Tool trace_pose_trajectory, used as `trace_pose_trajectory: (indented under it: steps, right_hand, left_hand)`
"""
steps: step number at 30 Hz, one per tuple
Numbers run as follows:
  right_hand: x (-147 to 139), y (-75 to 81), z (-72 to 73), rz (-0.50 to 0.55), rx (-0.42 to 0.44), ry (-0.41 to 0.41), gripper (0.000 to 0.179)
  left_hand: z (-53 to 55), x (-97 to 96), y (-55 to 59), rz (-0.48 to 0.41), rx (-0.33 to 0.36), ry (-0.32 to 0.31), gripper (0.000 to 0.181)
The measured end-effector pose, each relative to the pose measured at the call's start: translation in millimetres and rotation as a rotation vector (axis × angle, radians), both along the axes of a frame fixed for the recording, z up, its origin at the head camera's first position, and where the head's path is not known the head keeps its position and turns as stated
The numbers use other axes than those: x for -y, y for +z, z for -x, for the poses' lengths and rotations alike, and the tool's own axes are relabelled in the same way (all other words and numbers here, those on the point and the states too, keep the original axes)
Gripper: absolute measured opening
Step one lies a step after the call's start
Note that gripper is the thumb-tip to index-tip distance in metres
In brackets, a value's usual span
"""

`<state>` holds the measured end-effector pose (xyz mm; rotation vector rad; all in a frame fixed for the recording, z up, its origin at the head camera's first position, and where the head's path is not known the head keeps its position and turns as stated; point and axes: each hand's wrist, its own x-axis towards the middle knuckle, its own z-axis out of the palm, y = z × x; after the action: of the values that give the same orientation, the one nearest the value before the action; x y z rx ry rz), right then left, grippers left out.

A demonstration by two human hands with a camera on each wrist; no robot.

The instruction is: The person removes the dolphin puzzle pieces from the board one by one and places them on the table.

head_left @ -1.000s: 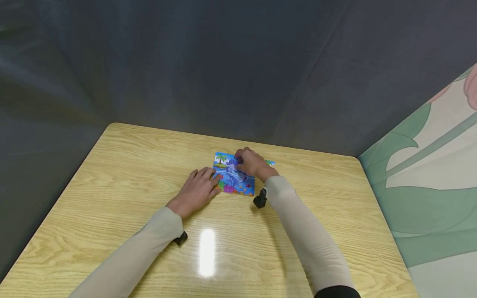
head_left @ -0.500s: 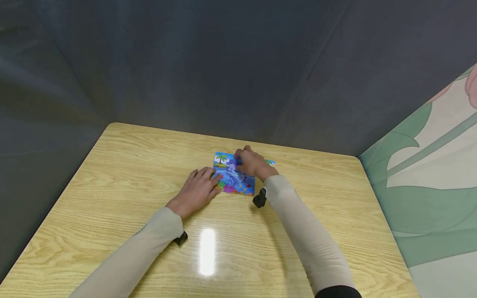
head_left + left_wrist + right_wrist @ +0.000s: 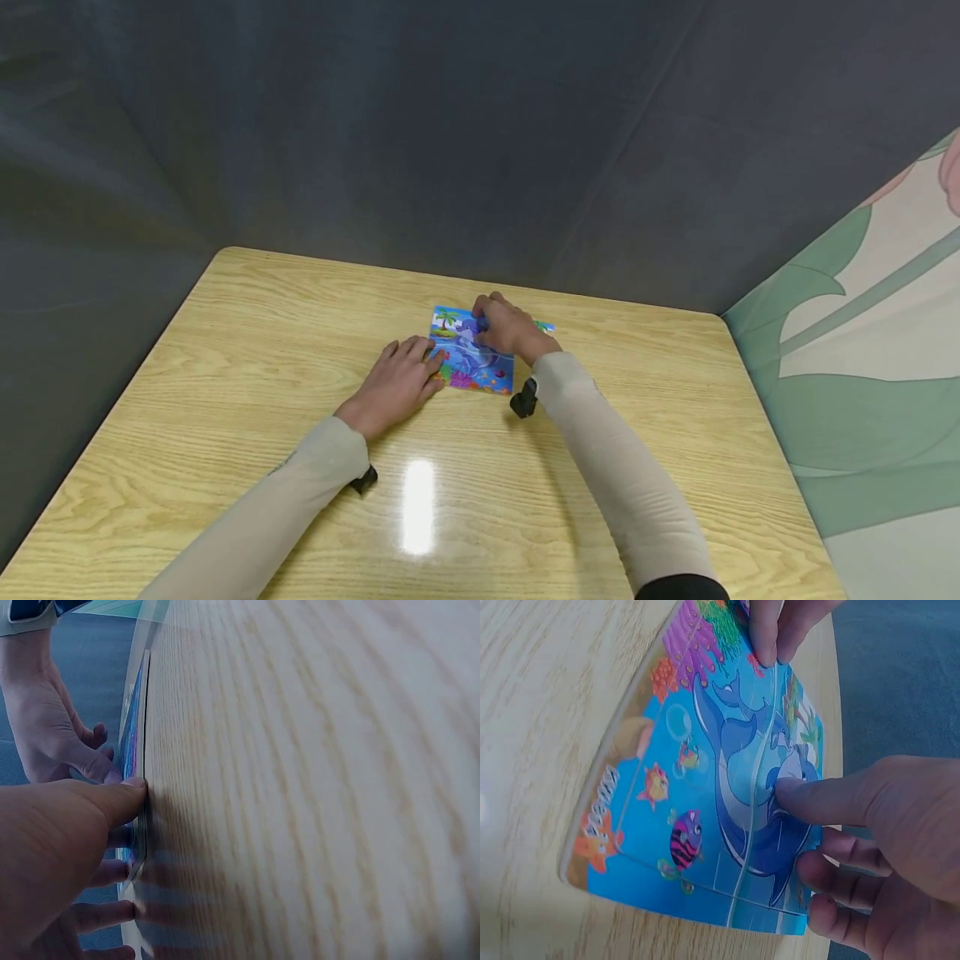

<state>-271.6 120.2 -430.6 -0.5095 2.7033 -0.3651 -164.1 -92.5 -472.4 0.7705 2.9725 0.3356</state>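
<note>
A small jigsaw puzzle (image 3: 468, 358) with a dolphin sea picture lies near the table's far edge. Blue water, fish, coral and thin seams between pieces show in the right wrist view (image 3: 727, 787). My left hand (image 3: 403, 379) lies with spread fingers at its left edge, thumb touching the side in the left wrist view (image 3: 67, 847). Over the upper right part, my right hand (image 3: 508, 327) has curled fingers; its thumb (image 3: 810, 799) presses on the dolphin's head, the other fingers along the far edge. What lies beneath that hand is mostly hidden. A palm tree corner (image 3: 544, 327) pokes out to its right.
The wooden table (image 3: 285, 333) extends around the puzzle, with a bright light reflection in front. A dark curtain (image 3: 450, 150) hangs behind the table. At the right hangs a green and white patterned cloth (image 3: 862, 375).
Both hands hold nearly the same places. The right hand shifts only very slightly, and the puzzle stays where it was.
</note>
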Motion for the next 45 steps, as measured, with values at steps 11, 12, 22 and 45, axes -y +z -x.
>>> trace_pose_trajectory:
  steps: [11,12,22,45]
  right_hand:
    - [-1.0,-6.3,2.2,0.02,-0.034,0.0,0.049]
    - [-1.0,-6.7,2.1,0.026,-0.036,-0.002,0.047]
    - [-5.6,-10.7,2.8,0.067,-0.038,-0.017,0.042]
    - [-27.3,5.6,7.7,0.27,-0.042,0.001,0.017]
  left_hand:
    - [-0.8,0.6,0.9,0.002,-0.012,-0.008,0.049]
    - [-0.7,0.7,1.1,0.002,-0.009,-0.008,0.049]
    - [0.7,0.3,-0.2,0.011,-0.004,-0.004,0.05]
    - [-0.4,-0.1,-0.6,0.006,-0.012,-0.003,0.05]
